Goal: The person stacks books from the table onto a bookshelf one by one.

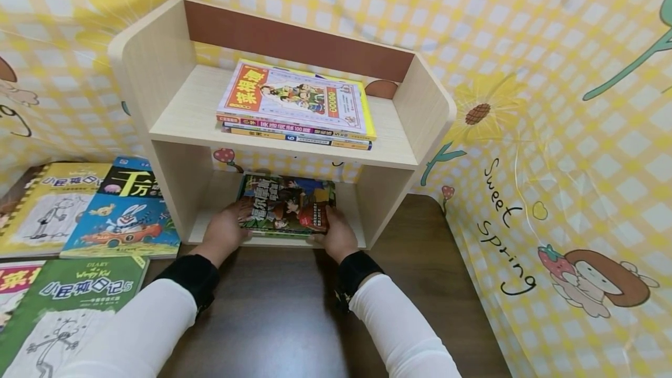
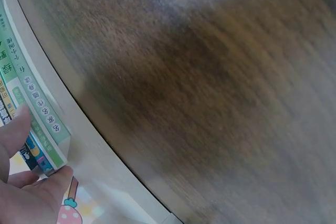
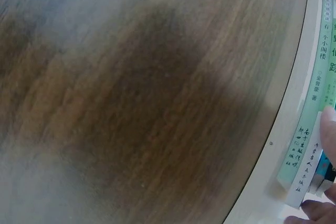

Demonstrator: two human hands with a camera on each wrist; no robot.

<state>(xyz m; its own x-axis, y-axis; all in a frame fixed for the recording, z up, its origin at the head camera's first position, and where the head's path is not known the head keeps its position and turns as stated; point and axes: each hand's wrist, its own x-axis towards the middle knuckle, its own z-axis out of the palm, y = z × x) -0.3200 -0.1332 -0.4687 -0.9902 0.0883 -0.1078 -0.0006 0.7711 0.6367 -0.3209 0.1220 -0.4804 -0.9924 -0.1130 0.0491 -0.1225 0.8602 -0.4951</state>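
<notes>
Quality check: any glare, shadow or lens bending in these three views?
Head: a pale glare patch on the table. Left wrist: the shelf edge bows, shadowy patches cross the table, wood grain looks soft. Right wrist: similar bowing and shadowy patches, though larger lettering on the books reads clearly.

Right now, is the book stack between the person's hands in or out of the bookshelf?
In: the book stack lies flat on the bottom board of the bookshelf, held by left hand and right hand.
</notes>
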